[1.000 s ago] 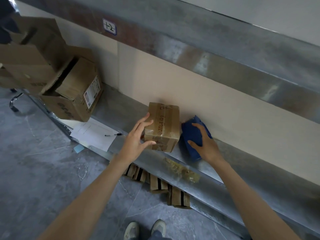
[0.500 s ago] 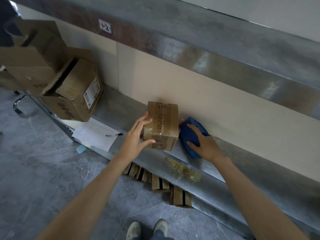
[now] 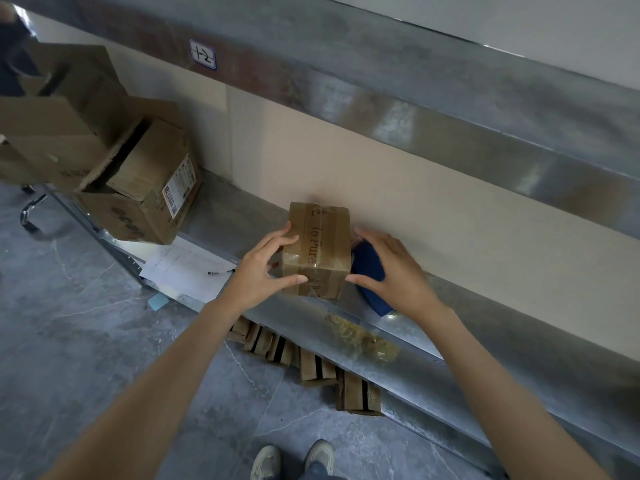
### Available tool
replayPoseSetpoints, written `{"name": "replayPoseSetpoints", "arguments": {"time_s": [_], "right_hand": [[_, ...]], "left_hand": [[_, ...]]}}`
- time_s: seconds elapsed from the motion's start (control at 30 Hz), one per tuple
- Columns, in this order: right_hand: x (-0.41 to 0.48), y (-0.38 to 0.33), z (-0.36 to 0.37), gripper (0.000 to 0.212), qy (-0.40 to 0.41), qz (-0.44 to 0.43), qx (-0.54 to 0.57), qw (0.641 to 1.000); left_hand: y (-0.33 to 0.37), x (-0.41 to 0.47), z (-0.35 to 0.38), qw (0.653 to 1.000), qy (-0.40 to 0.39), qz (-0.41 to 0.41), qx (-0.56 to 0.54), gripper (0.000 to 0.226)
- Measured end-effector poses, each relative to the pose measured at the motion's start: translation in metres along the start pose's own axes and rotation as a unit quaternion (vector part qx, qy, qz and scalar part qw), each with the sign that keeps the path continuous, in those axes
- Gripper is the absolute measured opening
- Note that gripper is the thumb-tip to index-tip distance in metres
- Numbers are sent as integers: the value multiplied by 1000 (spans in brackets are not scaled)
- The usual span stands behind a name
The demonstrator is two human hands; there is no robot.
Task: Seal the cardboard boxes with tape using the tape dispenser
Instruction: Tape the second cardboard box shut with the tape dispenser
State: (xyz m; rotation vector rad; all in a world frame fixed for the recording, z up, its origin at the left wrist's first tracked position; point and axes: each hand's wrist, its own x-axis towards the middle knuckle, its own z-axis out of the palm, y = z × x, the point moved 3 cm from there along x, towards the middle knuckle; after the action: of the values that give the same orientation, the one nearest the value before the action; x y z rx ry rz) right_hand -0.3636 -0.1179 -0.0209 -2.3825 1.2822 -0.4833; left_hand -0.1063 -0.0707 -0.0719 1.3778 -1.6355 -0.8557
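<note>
Nearest, the metal desk edge runs diagonally, with flattened boxes on the floor beneath and crumpled tape on its lip. The small taped cardboard box stands mid-desk between both hands. The left hand touches its left side, fingers spread; the right hand is open just beside its right edge, over the blue tape dispenser. Behind, the wall panel stands close; open cartons crowd far left.

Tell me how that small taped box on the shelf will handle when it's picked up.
The small taped box probably stays stiff: its edges look square and tape wraps it. The glossy tape may be a bit slippery, so a two-sided hold by the left hand and right hand suits it. Its flat base makes rolling unlikely.
</note>
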Motion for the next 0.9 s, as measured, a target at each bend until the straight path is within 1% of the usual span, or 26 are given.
{"name": "replayPoseSetpoints", "arguments": {"time_s": [0.07,0.13,0.27,0.47,0.53,0.67,0.73,0.8,0.9], "right_hand": [[8,-11,11,85,-27,-16,22,999],[14,-14,22,85,-37,-20,37,998],[16,-6,35,65,7,-17,56,998],[16,-9,33,58,12,5,77,997],[17,-15,33,55,32,17,82,996],[21,-31,46,52,106,32,65,992],[22,-33,50,48,128,48,79,987],[21,-29,48,42,131,51,95,986],[20,-20,42,39,107,45,109,987]], "left_hand": [[-1,1,-2,1000,-2,-3,4,69],[-3,3,-4,1000,-4,-6,11,63],[-6,6,-5,1000,-15,1,16,57],[-3,6,-3,1000,-3,-11,1,57],[0,6,0,999,28,-14,0,50],[7,7,13,990,136,-15,43,41],[11,6,15,986,162,-16,48,32],[8,6,12,988,149,1,35,23],[1,6,1,996,86,7,16,25]]}}
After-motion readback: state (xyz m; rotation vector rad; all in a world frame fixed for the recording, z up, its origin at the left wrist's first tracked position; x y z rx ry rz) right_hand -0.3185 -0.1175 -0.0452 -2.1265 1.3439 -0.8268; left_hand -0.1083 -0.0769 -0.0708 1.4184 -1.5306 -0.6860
